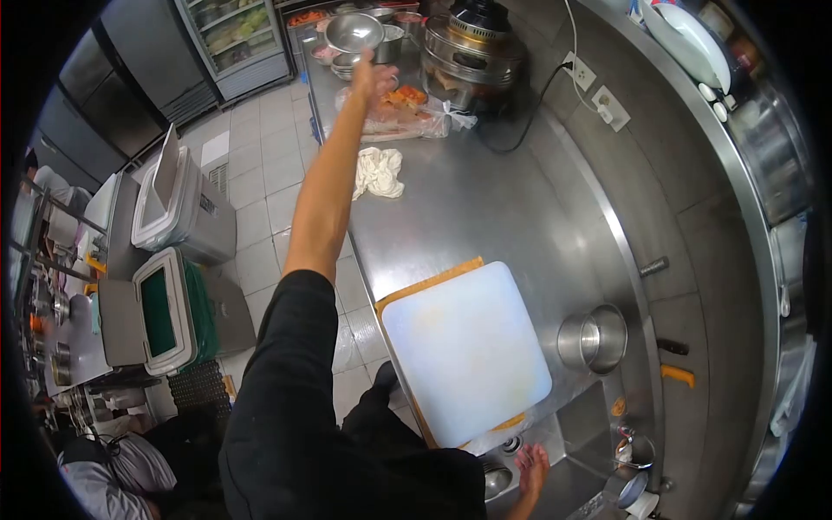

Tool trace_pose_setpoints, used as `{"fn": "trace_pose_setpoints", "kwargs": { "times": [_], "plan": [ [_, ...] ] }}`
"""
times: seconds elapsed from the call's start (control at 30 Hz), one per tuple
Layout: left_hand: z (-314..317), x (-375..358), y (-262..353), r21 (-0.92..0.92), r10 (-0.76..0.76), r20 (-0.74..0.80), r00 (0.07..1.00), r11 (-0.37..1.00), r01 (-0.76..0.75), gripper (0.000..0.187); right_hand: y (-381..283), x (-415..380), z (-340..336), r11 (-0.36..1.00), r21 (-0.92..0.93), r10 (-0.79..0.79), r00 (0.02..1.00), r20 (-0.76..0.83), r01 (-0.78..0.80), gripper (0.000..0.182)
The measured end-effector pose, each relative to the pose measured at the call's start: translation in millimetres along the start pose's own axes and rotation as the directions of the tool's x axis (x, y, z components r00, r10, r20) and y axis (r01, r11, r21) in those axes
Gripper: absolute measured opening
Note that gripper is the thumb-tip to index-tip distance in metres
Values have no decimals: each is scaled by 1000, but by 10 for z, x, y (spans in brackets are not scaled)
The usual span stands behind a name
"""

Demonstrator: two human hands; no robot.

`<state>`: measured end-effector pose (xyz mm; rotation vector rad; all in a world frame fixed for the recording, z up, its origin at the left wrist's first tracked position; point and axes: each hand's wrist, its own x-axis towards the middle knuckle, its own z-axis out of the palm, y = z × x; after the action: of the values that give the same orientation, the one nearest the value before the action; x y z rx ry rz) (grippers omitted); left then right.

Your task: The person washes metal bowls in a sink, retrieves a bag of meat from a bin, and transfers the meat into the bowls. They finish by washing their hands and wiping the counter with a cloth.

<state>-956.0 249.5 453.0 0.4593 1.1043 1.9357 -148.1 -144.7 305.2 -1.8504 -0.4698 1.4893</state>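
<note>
Left hand [371, 76] grips one steel bowl [354, 31]; right hand [530, 468] hangs open, empty.

Place: commercial kitchen
Worktop: long stainless steel counter [485, 199] along a steel-clad wall
Cooling: glass-door refrigerator [234, 39] at the far end
Prep gear: white rectangular plastic cutting board [464, 351] at the worktop's near edge, stacked round steel bowls [355, 39] at its far corner
Floor: grey tiles [260, 191], lidded white bins [186, 212]

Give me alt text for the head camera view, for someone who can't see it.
A person's left hand reaches far along a steel counter to a metal bowl, while the right hand rests by the sink. A white cutting board lies nearby.
</note>
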Motion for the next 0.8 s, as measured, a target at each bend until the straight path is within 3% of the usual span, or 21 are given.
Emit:
{"fn": "trace_pose_setpoints", "kwargs": {
  "times": [0.07,0.1,0.13,0.17,0.2,0.23,0.27,0.3,0.33,0.37,0.4,0.43,0.47,0.53,0.57,0.6,0.63,0.67,0.73,0.77,0.8],
  "plan": [
    [-12,-6,-525,242,-103,205,973,969,51,74,55,43,67,997,-66,-40,998,51,44,39],
    [145,-383,-905,335,14,266,964,936,-106,71,121,45,70,998,-53,-37,998,44,40,39],
    [273,-783,-1199,417,-121,256,959,909,3,67,190,54,58,997,-60,-51,998,38,53,32],
    [327,-1295,-1493,275,-123,282,952,960,43,39,281,66,27,996,-68,-61,998,32,63,26],
    [364,-1741,-1683,198,-148,452,880,978,63,37,393,112,-56,997,-58,-49,998,25,50,26],
    [321,-2047,-2109,58,-77,560,825,997,54,35,536,136,-196,993,-61,-103,994,-20,102,21],
    [537,-2492,-2233,174,-218,453,865,973,154,33,783,214,-411,987,-59,-152,986,-71,148,18],
    [740,-2881,-2279,287,-352,334,875,922,261,31,1209,565,-872,968,-35,-246,968,48,247,22],
    [855,-3207,-2299,334,-407,359,840,896,292,31,1635,739,-1375,943,9,-332,934,136,334,25],
    [979,-3565,-2431,422,-416,356,837,870,253,32,1783,697,-1549,933,-230,-287,958,-2,279,31],
    [1162,-3987,-2601,507,-448,371,813,831,226,35,1867,620,-1595,886,-351,-361,926,-107,304,36],
    [1287,-4441,-2764,544,-497,433,752,809,221,33,2012,625,-1721,899,-206,-413,904,-110,386,41],
    [1429,-4863,-2861,572,-545,497,675,791,218,32,1959,487,-1768,885,-460,-278,877,-392,74,42],
    [1677,-5800,-3091,671,-699,549,459,696,258,34,2195,653,-2235,898,-428,-111,888,-447,-104,62],
    [1663,-6243,-3334,706,-759,577,304,650,281,34,2333,722,-2484,891,-411,-26,883,-469,-192,72],
    [1602,-6636,-3616,734,-790,587,178,612,294,36,2838,1100,-2827,773,-545,-9,853,-521,-325,89],
    [1541,-6932,-3894,802,-831,550,85,554,222,38,2727,1099,-2770,810,-482,63,868,-493,-333,98],
    [1570,-7205,-4111,868,-885,463,40,462,180,43,2578,1069,-2685,839,-417,136,877,-461,-349,107],
    [1505,-7663,-4694,936,-935,313,169,333,109,63,2823,1208,-2646,803,-466,159,888,-431,-370,108],
    [1393,-7775,-5125,940,-939,304,164,323,112,63,2797,1246,-2635,821,-434,173,886,-430,-371,103],
    [1214,-7898,-5606,977,-961,210,181,214,3,72,2820,1249,-2694,836,-401,189,882,-432,-375,98]
  ]
}}
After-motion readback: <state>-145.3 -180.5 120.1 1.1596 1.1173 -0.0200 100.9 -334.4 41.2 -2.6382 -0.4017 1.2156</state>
